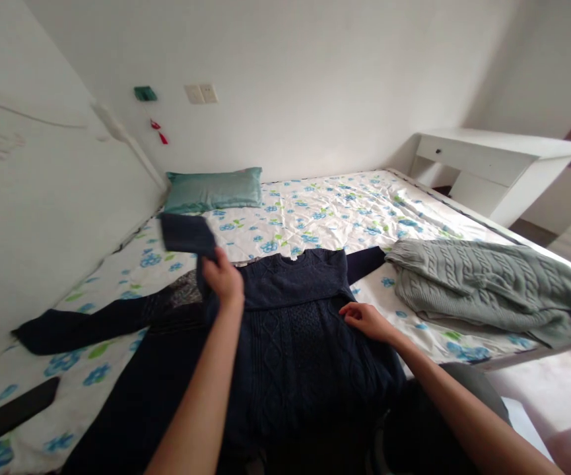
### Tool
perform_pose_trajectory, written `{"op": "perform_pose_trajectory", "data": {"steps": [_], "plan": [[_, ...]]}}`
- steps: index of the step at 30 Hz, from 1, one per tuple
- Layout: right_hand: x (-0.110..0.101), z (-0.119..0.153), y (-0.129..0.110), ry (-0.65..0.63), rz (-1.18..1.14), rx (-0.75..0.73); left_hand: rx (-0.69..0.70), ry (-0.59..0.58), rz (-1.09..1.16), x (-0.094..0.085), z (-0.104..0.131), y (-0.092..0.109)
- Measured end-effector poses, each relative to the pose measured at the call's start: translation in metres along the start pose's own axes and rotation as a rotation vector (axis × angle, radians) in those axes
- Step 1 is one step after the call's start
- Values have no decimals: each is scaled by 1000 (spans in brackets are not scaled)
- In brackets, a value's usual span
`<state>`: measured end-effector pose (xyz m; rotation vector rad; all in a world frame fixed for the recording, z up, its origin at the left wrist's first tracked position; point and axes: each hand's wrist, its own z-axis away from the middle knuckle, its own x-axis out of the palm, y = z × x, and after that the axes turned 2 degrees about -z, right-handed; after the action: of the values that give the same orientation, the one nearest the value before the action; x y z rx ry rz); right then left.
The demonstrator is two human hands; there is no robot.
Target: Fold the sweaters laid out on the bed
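Observation:
A navy cable-knit sweater [285, 343] lies front up on the bed before me, with a sleeve laid across its chest. My left hand [224, 280] is closed round its other sleeve [186, 234], whose end is raised off the bed and slightly blurred. At the sweater's right side, my right hand [367, 320] touches the knit with curled fingers, thumb and fingertips together at the fabric. Beneath and to the left spreads another dark garment [131, 389], one long sleeve [101, 323] stretched toward the wall.
A grey cable-knit sweater [478, 284] lies folded on the right of the floral bed sheet [309, 218]. A green pillow [216, 189] rests against the back wall. At lower left is a flat dark object [15, 412]. A white desk [483, 158] stands beyond the bed's right edge.

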<state>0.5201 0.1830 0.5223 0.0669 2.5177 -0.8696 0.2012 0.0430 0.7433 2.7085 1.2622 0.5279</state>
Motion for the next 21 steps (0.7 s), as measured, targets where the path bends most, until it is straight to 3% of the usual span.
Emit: {"op": "perform_pose_trajectory", "data": {"steps": [2, 4, 5, 6, 8, 10, 12, 16, 18, 21], "plan": [[-1, 1, 0, -44, 74, -6, 6, -197, -72, 68, 74, 8], [-1, 6, 1, -164, 176, -6, -8, -466, -150, 108, 142, -2], [-1, 10, 3, -237, 234, -3, -18, -688, -296, 117, 168, -11], [-1, 12, 6, -301, 286, -1, -3, -822, -412, 119, 187, -22], [-2, 15, 10, -369, 341, -2, 62, -954, -611, 106, 199, -48], [-7, 9, 13, -344, 315, -15, 125, -898, -703, 77, 180, -76], [-13, -5, 14, -255, 238, -25, 139, -813, -767, 39, 143, -106], [-24, -54, 23, 31, 218, -21, 151, -721, -864, -35, 70, -162], [-23, -80, 31, 169, 318, -24, 85, -704, -886, -60, 48, -186], [-11, -113, 43, 263, 453, -21, -94, -663, -833, -78, 27, -212]]}}
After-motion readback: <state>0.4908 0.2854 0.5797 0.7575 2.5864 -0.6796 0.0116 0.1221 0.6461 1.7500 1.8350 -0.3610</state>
